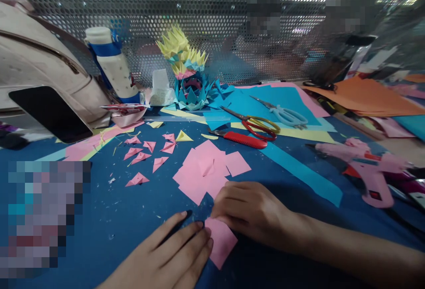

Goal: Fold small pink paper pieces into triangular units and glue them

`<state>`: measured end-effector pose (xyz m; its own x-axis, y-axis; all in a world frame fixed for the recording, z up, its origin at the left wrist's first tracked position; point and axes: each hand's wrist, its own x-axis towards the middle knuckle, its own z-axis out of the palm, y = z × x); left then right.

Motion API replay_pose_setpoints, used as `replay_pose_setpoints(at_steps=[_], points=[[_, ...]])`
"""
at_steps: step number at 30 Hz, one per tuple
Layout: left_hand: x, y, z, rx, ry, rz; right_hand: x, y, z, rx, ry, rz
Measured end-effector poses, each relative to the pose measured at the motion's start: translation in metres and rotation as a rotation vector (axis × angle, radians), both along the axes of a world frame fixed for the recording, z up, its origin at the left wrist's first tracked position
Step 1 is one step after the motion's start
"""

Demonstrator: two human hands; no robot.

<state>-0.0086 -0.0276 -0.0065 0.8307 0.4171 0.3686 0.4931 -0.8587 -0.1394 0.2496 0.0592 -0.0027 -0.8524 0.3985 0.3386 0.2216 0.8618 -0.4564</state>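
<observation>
A pink paper square (pixel 222 245) lies on the blue table near the front. My left hand (pixel 175 251) rests flat with fingers spread, its fingertips on the square's left edge. My right hand (pixel 249 207) is curled, with its fingers pressed together at the square's upper edge; what is between them is hidden. Just beyond it lies a loose pile of pink squares (pixel 199 171), one separate square (pixel 238 163) at its right. Small folded pink pieces (pixel 137 179) are scattered to the left of the pile.
Scissors (pixel 257 125), a red-handled cutter (pixel 245 140) and a blue strip (pixel 305 171) lie beyond my right hand. A pink glue gun (pixel 368 165) is at right. At the back stand a paper model (pixel 192 92) and a bottle (pixel 114 65); a phone (pixel 51 114) leans at left.
</observation>
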Motion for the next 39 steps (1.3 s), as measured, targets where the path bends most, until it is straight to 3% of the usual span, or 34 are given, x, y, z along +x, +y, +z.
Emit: replay_pose_setpoints(at_steps=[3, 4, 11, 22, 39], points=[[0.001, 0.002, -0.002, 0.051, -0.059, -0.005, -0.002, -0.001, 0.002, -0.043, 0.011, -0.031], [0.001, 0.003, -0.001, -0.009, 0.037, -0.007, -0.003, -0.002, 0.003, -0.059, 0.022, -0.047], [-0.001, 0.004, 0.007, 0.016, 0.039, 0.014, -0.006, -0.004, 0.004, -0.149, 0.082, -0.097], [0.000, 0.004, 0.006, 0.017, 0.019, 0.048, 0.000, -0.003, 0.011, 0.172, -0.068, 0.035], [-0.001, 0.003, 0.006, 0.029, 0.053, 0.020, -0.001, -0.003, 0.018, 0.295, -0.077, 0.056]])
